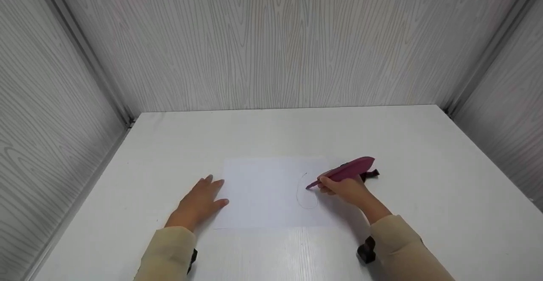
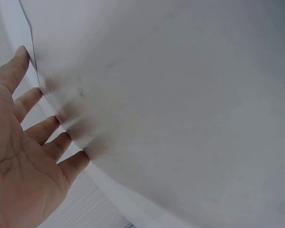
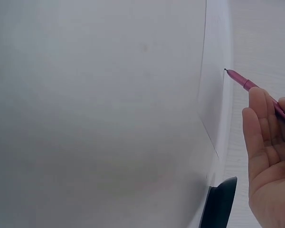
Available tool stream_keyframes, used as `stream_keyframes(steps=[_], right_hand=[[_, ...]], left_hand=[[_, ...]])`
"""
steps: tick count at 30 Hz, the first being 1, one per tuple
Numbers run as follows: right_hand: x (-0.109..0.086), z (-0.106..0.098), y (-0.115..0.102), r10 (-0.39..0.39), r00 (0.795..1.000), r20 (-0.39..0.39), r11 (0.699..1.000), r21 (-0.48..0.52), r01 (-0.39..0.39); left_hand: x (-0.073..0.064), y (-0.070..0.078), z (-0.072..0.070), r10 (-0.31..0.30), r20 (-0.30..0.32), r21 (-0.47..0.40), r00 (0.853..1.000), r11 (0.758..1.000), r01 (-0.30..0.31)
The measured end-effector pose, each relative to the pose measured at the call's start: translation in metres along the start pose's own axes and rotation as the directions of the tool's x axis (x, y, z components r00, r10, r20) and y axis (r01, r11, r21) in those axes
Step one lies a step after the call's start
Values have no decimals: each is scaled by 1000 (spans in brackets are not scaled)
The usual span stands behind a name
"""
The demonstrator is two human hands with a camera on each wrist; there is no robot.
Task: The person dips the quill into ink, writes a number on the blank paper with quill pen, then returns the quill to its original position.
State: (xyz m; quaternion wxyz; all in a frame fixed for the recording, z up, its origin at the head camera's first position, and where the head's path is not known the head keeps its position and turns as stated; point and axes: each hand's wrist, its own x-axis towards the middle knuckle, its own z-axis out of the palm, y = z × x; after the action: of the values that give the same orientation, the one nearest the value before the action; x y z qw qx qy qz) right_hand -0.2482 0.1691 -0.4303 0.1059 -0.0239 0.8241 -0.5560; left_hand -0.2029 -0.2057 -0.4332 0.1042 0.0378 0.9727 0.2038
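A white sheet of paper (image 1: 263,194) lies on the white table, with a thin curved pen line (image 1: 298,194) on its right part. My right hand (image 1: 345,188) pinches a magenta feather pen (image 1: 350,171) between thumb and fingers. The pen slants, its tip down at the paper inside the curve and its feather end up to the right. In the right wrist view the slim barrel (image 3: 247,84) and dark point show beside the fingers. My left hand (image 1: 198,201) lies at the sheet's left edge, fingers spread; in the left wrist view its fingertips (image 2: 76,164) touch the paper.
The white table (image 1: 178,141) reaches back to a grey wood-grain panel (image 1: 271,43), with similar panels at left (image 1: 46,124) and right (image 1: 509,115). Black pieces (image 1: 367,250) sit by the right wrist and sleeve. Beige sleeves (image 1: 167,251) cover both forearms.
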Motion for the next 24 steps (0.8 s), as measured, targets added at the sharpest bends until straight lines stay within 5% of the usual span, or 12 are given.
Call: stream_keyframes(steps=[7, 24], right_hand=[[-1, 3, -2, -40, 998, 38, 999, 19, 40], [-2, 10, -3, -2, 997, 77, 999, -39, 5]], left_hand=[[0, 0, -2, 17, 4, 11, 1000, 1000, -17], [1, 0, 0, 3, 5, 10, 1000, 1000, -3]])
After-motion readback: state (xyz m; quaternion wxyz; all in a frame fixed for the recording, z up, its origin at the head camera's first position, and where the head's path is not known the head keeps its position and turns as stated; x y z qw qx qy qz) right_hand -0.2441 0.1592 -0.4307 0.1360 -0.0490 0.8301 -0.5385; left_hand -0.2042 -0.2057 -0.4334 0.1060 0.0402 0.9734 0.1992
